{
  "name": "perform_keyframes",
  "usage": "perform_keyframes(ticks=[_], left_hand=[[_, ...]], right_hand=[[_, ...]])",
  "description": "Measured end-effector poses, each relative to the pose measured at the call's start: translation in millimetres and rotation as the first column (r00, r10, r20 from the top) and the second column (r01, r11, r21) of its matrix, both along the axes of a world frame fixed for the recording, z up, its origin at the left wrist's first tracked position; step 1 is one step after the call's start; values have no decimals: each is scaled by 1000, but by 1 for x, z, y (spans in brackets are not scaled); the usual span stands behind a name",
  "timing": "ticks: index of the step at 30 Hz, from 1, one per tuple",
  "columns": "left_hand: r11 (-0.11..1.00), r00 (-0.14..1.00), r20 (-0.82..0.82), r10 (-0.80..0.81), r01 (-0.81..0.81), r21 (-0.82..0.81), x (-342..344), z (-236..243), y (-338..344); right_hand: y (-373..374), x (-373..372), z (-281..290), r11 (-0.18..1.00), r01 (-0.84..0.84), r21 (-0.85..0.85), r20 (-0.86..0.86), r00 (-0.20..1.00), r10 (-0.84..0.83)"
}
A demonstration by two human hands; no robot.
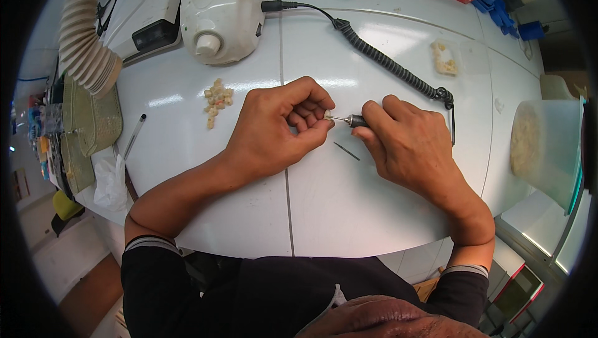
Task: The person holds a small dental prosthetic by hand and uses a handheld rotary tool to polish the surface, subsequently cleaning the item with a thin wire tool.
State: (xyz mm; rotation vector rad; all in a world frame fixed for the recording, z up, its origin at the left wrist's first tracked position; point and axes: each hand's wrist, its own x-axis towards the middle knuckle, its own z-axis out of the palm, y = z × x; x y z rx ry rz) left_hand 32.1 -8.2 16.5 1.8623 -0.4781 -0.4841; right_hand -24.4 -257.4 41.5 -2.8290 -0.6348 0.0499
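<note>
While the left hand (274, 123) sits to the left of the drill (357, 121), its thumb and index finger are pressed together on a small pale piece (327, 115), the other fingers curled in behind. The right hand (405, 142), at the drill's right, is wrapped around its dark body, thumb below and fingers over the top. The piece lies at the left hand's fingertips, straight ahead of the drill's thin metal tip; the fingertips partly cover it, so I cannot tell whether the two touch.

Far left of the drill and beyond it hangs a ribbed hose (87, 27), with a greenish basket (99, 117) beneath. Also far left are a crumpled bag (111, 182), nearer the person than the drill, and a pen (134, 136). Closer on that side lies a pile (218, 98) of similar pieces, and beyond it a white unit (221, 14). Just below the drill rests a slim rod (347, 151). A coiled cord (389, 58) curves beyond the drill; past it, to the right, stands a tray (445, 73), and far right a clear tub (557, 151).
</note>
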Motion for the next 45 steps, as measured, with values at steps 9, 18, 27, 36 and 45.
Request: perform_keyframes(ticks=[9, 18, 27, 36, 45], left_hand=[[1000, 999, 34, 1, 0, -29, -1, -4, 3], [1000, 999, 25, 28, -28, -14, -3, -2, 2], [999, 998, -45, 38, -36, 40, -4, 0, 1], [999, 1000, -5, 26, -26, 35, -4, 1, 1], [998, 999, 50, 8, -11, 61, -4, 1, 1]], right_hand=[[0, 1, 1, 1000, -9, -6, -11, 1000, 9], [-2, 1, 0, 1000, -22, 11, 4, 1000, 22], [-1, 1, 0, 1000, -20, 16, 18, 1000, 20], [0, 2, 1, 1000, -25, 2, 9, 1000, 25], [1, 1, 1, 1000, -14, 2, 19, 1000, 14]])
